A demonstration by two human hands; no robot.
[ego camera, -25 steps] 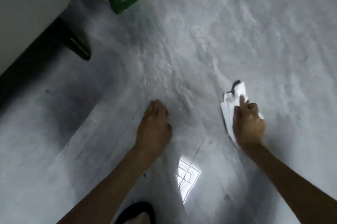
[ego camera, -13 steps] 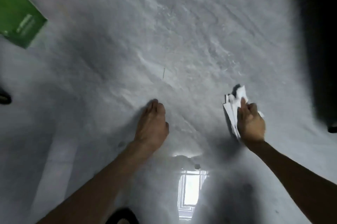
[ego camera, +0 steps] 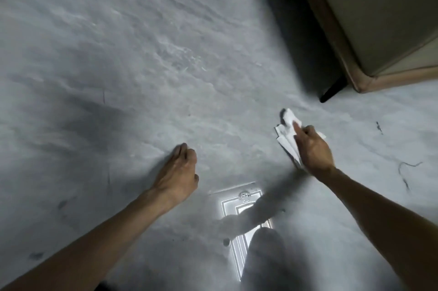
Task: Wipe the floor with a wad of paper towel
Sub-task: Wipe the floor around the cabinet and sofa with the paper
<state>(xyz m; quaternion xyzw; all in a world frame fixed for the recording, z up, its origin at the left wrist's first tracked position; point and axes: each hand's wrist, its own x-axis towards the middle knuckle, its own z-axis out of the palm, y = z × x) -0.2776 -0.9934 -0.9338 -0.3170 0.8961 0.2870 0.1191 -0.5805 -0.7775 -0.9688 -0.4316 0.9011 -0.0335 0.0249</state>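
One wad of paper towel (ego camera: 288, 135), white and crumpled, down on the grey floor (ego camera: 142, 53). Gripped by the right hand (ego camera: 312, 148), fingers curled round it, index laid along the top. Best pressed flat and swept in overlapping strokes toward the dark strands (ego camera: 405, 172) at right. Left hand (ego camera: 180, 172) propped on the floor, fingers curled, holding nothing. Counted: one wad, two hands, one furniture base (ego camera: 379, 30), one dark leg (ego camera: 331, 91).
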